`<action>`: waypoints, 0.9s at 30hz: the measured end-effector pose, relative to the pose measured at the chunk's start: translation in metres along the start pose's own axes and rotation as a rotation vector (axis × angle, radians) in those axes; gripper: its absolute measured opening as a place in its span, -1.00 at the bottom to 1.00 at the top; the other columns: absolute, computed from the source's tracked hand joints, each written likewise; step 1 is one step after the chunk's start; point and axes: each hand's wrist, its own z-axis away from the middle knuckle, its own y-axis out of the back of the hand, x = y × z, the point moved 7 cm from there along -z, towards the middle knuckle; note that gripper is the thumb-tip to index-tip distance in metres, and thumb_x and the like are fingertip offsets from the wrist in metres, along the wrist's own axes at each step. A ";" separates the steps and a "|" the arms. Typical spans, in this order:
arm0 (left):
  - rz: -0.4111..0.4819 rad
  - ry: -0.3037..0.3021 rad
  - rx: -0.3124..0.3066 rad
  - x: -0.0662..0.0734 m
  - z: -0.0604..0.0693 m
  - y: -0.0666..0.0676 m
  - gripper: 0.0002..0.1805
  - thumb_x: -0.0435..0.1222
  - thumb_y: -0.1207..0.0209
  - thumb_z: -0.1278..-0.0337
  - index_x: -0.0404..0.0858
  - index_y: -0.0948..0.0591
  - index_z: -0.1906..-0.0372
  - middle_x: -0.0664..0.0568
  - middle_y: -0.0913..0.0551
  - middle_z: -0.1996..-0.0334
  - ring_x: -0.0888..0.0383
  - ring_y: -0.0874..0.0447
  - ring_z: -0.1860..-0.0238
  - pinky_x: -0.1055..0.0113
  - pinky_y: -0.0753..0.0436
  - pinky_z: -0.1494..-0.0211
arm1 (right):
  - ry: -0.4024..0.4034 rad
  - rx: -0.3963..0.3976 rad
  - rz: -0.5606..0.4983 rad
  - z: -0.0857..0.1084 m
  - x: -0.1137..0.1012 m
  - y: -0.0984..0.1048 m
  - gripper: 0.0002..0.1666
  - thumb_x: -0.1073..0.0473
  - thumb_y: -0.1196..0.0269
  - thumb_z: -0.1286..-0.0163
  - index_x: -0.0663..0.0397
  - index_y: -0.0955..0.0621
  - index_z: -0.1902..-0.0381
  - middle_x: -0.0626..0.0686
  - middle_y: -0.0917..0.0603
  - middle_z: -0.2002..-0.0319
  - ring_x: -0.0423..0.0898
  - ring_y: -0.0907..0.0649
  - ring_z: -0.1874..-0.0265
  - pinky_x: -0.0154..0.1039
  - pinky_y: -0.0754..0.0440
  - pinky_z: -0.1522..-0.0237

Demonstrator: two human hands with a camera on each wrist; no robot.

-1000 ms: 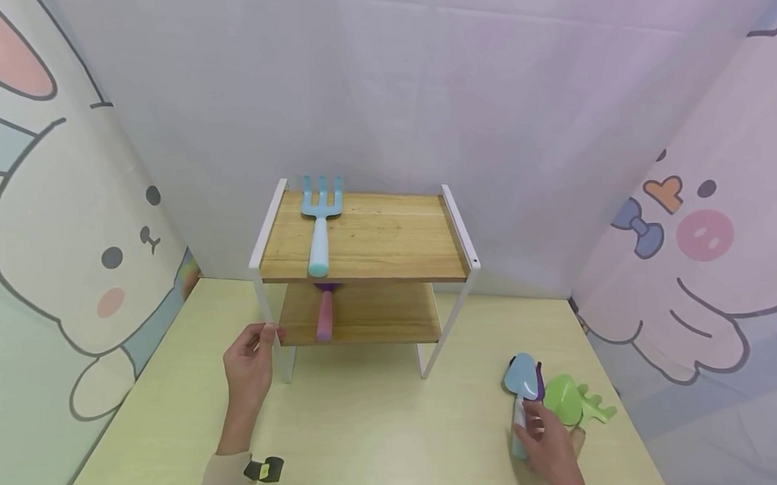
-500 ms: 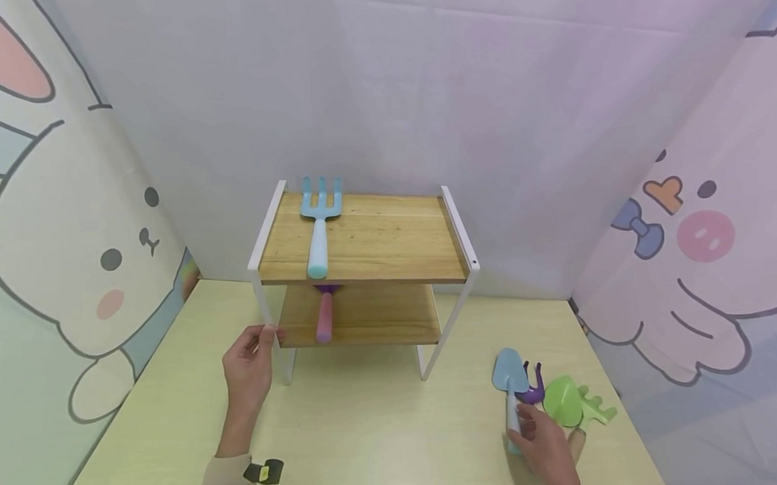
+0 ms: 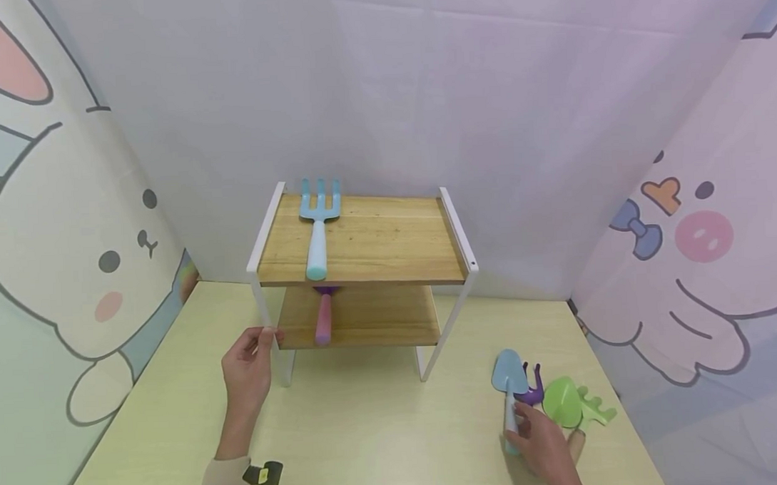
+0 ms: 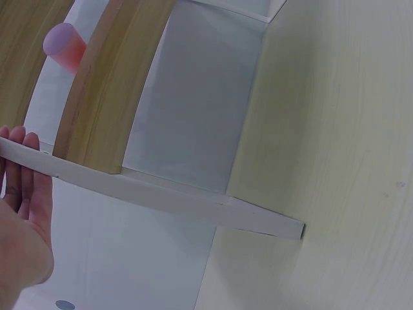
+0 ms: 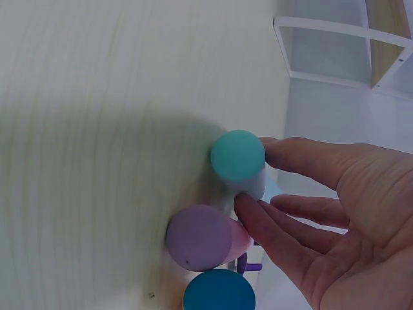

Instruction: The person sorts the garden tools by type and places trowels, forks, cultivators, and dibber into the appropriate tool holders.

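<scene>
My left hand (image 3: 247, 372) grips the white left leg of a two-tier shelf (image 3: 363, 243); in the left wrist view its fingertips (image 4: 31, 141) show past the white bar (image 4: 129, 184). At the right, my right hand (image 3: 542, 440) pinches the handle of a light blue toy trowel (image 3: 510, 372) between thumb and fingers. The right wrist view shows its teal handle end (image 5: 237, 155) at the thumb, with a pink handle's purple end (image 5: 199, 237) close beside it. A light blue hand fork (image 3: 320, 223) lies on the upper board. A pink-handled tool (image 3: 323, 320) lies on the lower one.
Right of the trowel lie a purple fork (image 3: 532, 393), a green trowel head (image 3: 563, 402) and a green rake (image 3: 595, 409). A blue handle end (image 5: 219, 294) shows in the right wrist view. Cartoon-printed curtains (image 3: 383, 93) stand behind and beside the table (image 3: 382, 428).
My right hand has shifted the light blue trowel slightly left, off the purple fork, which now shows more. The left hand keeps its grip on the shelf leg.
</scene>
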 end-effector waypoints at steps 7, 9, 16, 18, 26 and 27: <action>-0.004 -0.009 0.002 -0.022 -0.002 0.004 -0.84 -0.51 -0.16 -0.43 -0.57 -0.64 0.28 -0.03 -0.78 0.39 0.35 -0.76 0.23 0.60 -0.62 0.00 | 0.013 -0.037 0.015 -0.004 -0.002 -0.003 -0.25 0.30 -0.53 -0.14 0.52 -0.51 -0.23 0.39 -0.71 0.03 0.09 -0.73 0.17 0.01 -0.72 0.12; -0.005 -0.015 0.002 -0.030 -0.003 0.006 -0.85 -0.51 -0.16 -0.43 -0.56 -0.65 0.27 0.00 -0.78 0.38 0.35 -0.76 0.23 0.60 -0.62 0.01 | 0.012 -0.056 0.002 -0.005 -0.003 -0.005 -0.22 0.31 -0.53 -0.12 0.55 -0.49 -0.24 0.39 -0.70 0.02 0.10 -0.73 0.16 0.02 -0.72 0.11; -0.011 -0.021 0.000 -0.030 -0.004 0.005 -0.86 -0.52 -0.16 -0.43 -0.55 -0.65 0.26 0.01 -0.78 0.38 0.36 -0.76 0.22 0.61 -0.61 0.00 | 0.004 -0.100 -0.010 -0.008 -0.003 -0.012 -0.19 0.31 -0.54 -0.06 0.61 -0.47 -0.21 0.32 -0.71 0.04 0.03 -0.72 0.21 -0.01 -0.73 0.13; -0.010 -0.018 -0.002 -0.031 -0.003 0.005 -0.86 -0.52 -0.16 -0.43 -0.56 -0.65 0.26 0.01 -0.78 0.37 0.36 -0.76 0.22 0.61 -0.61 0.00 | 0.003 -0.106 -0.007 -0.009 -0.003 -0.012 -0.20 0.29 -0.55 -0.05 0.59 -0.49 -0.18 0.27 -0.72 0.07 0.03 -0.72 0.22 -0.01 -0.73 0.12; 0.003 -0.016 -0.005 -0.029 -0.004 0.005 -0.82 -0.49 -0.15 -0.46 -0.55 -0.65 0.28 0.06 -0.78 0.39 0.34 -0.77 0.22 0.58 -0.63 -0.01 | -0.039 -0.157 -0.098 -0.009 0.000 -0.011 -0.29 0.18 -0.58 -0.10 0.46 -0.58 -0.13 0.17 -0.76 0.12 0.10 -0.75 0.16 0.08 -0.70 0.03; 0.002 -0.016 -0.005 -0.030 -0.004 0.005 -0.82 -0.49 -0.14 -0.46 -0.55 -0.65 0.28 0.06 -0.78 0.39 0.34 -0.77 0.22 0.58 -0.63 -0.01 | -0.044 -0.164 -0.113 -0.010 0.001 -0.011 -0.29 0.18 -0.57 -0.11 0.46 -0.58 -0.13 0.17 -0.77 0.13 0.11 -0.75 0.15 0.08 -0.70 0.02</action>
